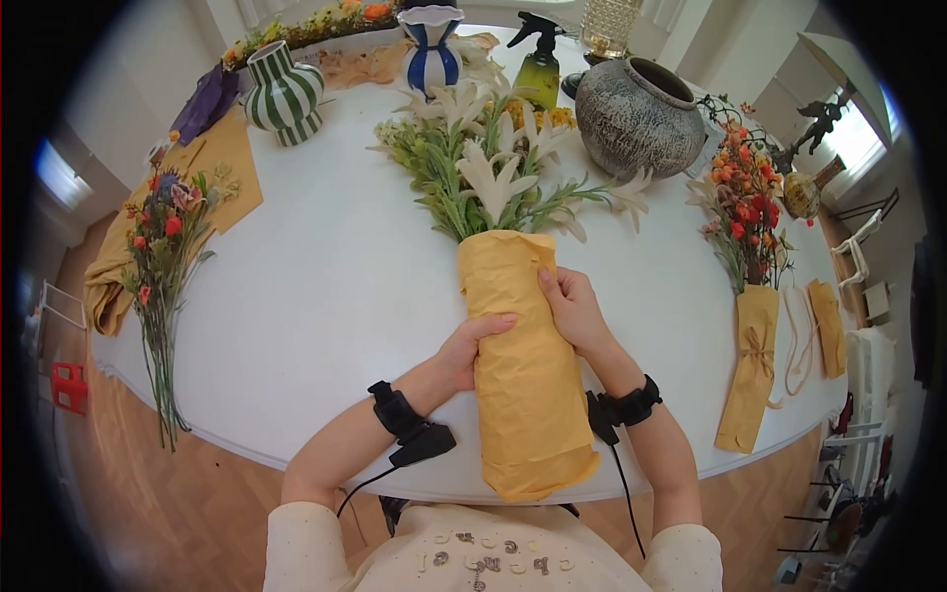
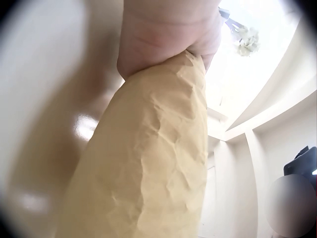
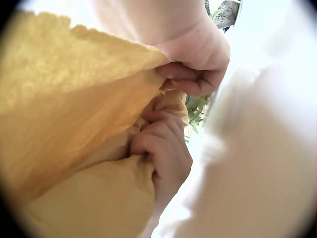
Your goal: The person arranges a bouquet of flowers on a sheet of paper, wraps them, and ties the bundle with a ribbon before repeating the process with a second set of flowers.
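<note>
A bouquet of white lilies (image 1: 493, 184) and green leaves stands out of the top of a roll of yellow-brown wrapping paper (image 1: 528, 395). My left hand (image 1: 464, 352) grips the roll around its left side, thumb across the front. Higher up, at the right edge near the paper's rim, my right hand (image 1: 576, 314) pinches the paper with the thumb in front. In the right wrist view, curled left fingers (image 3: 163, 146) hold the underside beside a loose flap of paper (image 3: 84, 79). Creased paper (image 2: 158, 144) fills much of the left wrist view. The stems are hidden inside.
Loose flowers (image 1: 170, 232) lie at the left by brown paper (image 1: 237, 163). Behind stand a green-striped vase (image 1: 283, 94), a blue-striped vase (image 1: 431, 59), a spray bottle (image 1: 539, 74) and a grey pot (image 1: 636, 118). A wrapped red bouquet (image 1: 752, 345) lies right, near cords (image 1: 797, 340).
</note>
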A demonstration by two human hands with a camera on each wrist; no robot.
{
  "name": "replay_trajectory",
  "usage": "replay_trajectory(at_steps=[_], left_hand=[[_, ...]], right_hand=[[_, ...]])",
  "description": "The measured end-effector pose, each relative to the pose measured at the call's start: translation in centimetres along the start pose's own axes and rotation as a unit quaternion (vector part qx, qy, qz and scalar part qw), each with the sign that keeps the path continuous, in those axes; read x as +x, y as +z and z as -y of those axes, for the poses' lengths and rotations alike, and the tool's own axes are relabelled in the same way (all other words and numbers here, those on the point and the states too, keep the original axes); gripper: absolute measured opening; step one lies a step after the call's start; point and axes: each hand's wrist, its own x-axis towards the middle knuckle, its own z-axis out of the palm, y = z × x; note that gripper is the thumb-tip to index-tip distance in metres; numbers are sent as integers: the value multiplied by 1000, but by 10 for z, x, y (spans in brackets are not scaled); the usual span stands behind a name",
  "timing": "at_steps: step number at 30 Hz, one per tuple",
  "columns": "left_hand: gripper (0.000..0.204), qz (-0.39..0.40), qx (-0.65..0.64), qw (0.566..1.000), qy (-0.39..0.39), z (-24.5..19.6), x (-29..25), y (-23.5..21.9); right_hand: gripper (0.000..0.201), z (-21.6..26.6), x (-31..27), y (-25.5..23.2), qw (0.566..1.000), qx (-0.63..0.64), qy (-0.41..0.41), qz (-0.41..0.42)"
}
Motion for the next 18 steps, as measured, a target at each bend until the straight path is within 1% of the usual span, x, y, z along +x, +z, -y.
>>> replay_trajectory(at_steps=[1,5,6,7,8,10,11,13,14,15,16,17,18], left_hand=[[45,0,7,1000,0,1,0,-1],[43,7,11,1000,10,4,2,-3],[43,7,12,1000,9,4,2,-3],[43,13,11,1000,8,3,1,-4],[43,20,9,1000,7,3,1,-4],[43,17,7,1000,12,2,-1,-1],[43,14,5,1000,17,2,-1,0],[43,21,0,1000,23,2,2,-2],[43,27,-10,999,25,3,1,-3],[43,24,-10,999,26,3,0,-4],[45,22,-1,999,26,3,0,-3],[47,21,7,999,26,4,1,-2],[47,21,2,999,28,6,3,1]], right_hand=[[34,6,-4,2,994,97,37,16],[33,3,-7,1,994,94,43,34],[32,-8,-4,-1,999,12,36,30],[32,-8,-3,0,997,-69,28,25],[32,-8,-4,0,997,-68,28,25],[31,-1,-10,1,979,-204,-8,-23],[31,2,-14,0,979,-204,-10,-21],[28,6,-25,-4,989,-142,19,43],[28,12,-34,-3,989,-139,18,46],[27,20,-43,-1,994,-40,82,55],[26,24,-49,-1,986,57,146,62],[26,22,-50,-3,986,54,148,64],[24,18,-51,-6,982,81,161,51]])
